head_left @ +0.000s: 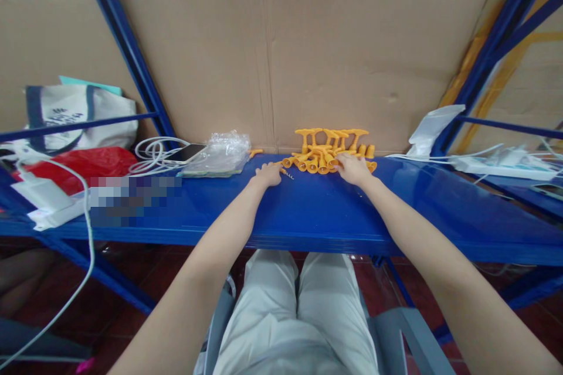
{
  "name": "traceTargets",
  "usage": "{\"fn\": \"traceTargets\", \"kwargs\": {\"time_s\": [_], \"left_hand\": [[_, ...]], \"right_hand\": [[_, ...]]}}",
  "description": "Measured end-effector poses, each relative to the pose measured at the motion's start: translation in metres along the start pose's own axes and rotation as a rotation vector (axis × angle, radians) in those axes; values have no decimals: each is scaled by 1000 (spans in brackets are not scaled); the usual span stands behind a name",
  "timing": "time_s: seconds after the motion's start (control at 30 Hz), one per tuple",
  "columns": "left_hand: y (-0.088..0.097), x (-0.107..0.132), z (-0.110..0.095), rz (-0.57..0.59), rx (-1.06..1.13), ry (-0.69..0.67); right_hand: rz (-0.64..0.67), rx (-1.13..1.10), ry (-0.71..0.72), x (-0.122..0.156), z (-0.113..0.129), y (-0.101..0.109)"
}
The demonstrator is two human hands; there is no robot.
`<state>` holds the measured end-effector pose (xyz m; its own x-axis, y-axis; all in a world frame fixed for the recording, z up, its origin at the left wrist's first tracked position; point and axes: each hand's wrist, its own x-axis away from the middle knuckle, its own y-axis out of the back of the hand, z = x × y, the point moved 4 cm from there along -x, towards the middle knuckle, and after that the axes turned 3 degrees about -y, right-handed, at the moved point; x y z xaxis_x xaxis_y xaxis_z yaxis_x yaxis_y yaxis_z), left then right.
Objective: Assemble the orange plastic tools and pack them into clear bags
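Note:
My left hand rests on the blue shelf at the left end of a pile, its fingers closed on a yellow-handled corkscrew; the metal spiral sticks out to the right. At the pile's right side, my right hand reaches in with fingers curled on a yellow plastic corkscrew piece, mostly hidden by the hand. Between both hands lie several yellow bell-shaped pieces, open ends facing me. Behind them, several yellow T-shaped pieces lean against the cardboard.
A clear plastic bag and a phone lie left of the pile. Further left are coiled white cable, a red bag and a power strip. Cardboard stands behind the blue shelf; white cables run at right.

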<state>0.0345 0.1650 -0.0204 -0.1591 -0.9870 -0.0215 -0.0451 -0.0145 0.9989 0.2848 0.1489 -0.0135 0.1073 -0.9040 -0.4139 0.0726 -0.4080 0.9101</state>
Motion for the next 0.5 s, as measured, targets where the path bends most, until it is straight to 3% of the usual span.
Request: {"fn": "traceTargets", "kwargs": {"time_s": [0.17, 0.27, 0.4, 0.5], "left_hand": [[1, 1, -1, -2, 0, -7], [2, 2, -1, 3, -13, -8], [2, 3, -1, 12, -40, -12], [2, 3, 0, 2, -60, -8]], "right_hand": [[-45, -126, -32, -7, -13, -6], [-171, -260, -85, -18, -33, 1], [-320, -382, -305, -35, -76, 18], [-274, -373, -486, -42, -104, 25]]}}
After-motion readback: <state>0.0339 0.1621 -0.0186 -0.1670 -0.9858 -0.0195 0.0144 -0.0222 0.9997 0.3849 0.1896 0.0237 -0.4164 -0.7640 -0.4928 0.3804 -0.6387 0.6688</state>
